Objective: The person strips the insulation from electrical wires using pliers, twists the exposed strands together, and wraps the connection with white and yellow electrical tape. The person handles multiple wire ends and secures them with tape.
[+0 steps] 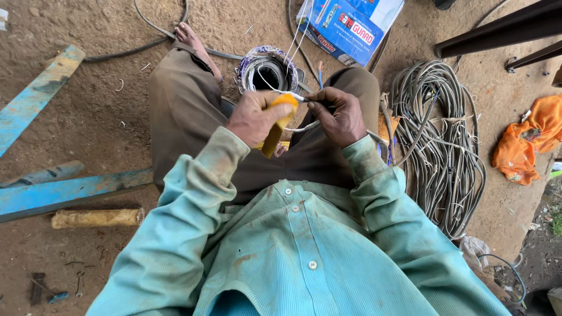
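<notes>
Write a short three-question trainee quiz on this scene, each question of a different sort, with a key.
1. True or false: the left hand holds a yellow-handled tool.
2. What does the right hand pinch? A) white wire B) orange cloth C) wooden handle
3. Fill in: the big grey cable coil lies on the ground to the person's ____ side.

Key: 1 true; 2 A; 3 right.
</notes>
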